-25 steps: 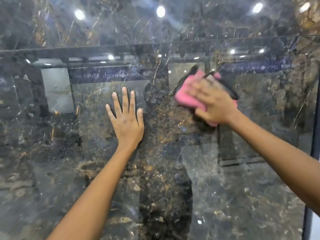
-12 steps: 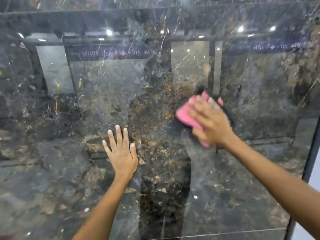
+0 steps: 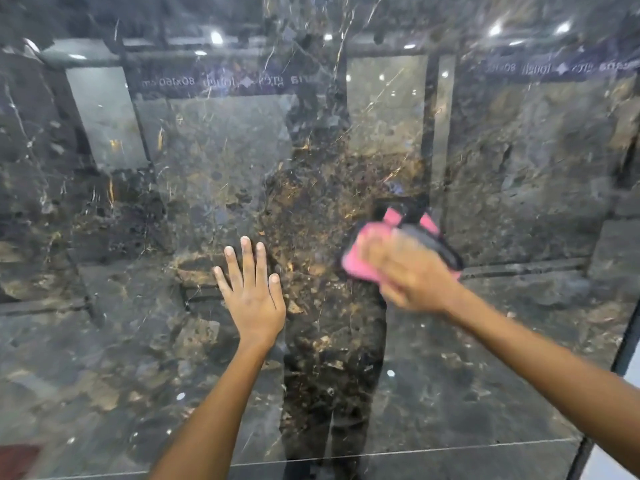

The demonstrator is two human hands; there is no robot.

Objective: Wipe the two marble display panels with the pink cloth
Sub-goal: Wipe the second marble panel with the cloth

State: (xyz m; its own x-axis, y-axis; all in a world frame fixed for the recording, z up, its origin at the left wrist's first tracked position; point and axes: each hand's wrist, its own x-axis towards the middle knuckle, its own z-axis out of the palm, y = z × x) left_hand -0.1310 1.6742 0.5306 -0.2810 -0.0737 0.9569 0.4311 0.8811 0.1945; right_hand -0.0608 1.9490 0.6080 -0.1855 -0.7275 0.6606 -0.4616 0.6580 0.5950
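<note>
Pink cloth (image 3: pixel 363 261) lay pressed against a dark, glossy marble panel (image 3: pixel 519 174), just right of the panel's middle, under the person's right hand (image 3: pixel 412 278). The right hand was blurred; its fingers (image 3: pixel 375 251) seemed to lie over the bunched cloth, but whether they were flat or curled into it could not be told. A dark strip (image 3: pixel 436 247) showed along the cloth's upper right edge, touching the pink fabric. The left hand (image 3: pixel 252 292) was planted flat on the same panel, just left of the cloth and apart from it, its fingers (image 3: pixel 246 258) straight and slightly spread, pointing up. Both bare forearms reached in from the lower edge of the view. The polished stone, veined in gold and white, mirrored ceiling lights (image 3: pixel 216 37), reversed lettering on a purple band (image 3: pixel 221 83) and a dark standing figure (image 3: pixel 332 341) between the two arms. A thin pale seam (image 3: pixel 450 448) crossed the panel low down, and a dark vertical frame edge (image 3: pixel 623 348) bounded it at the right.
</note>
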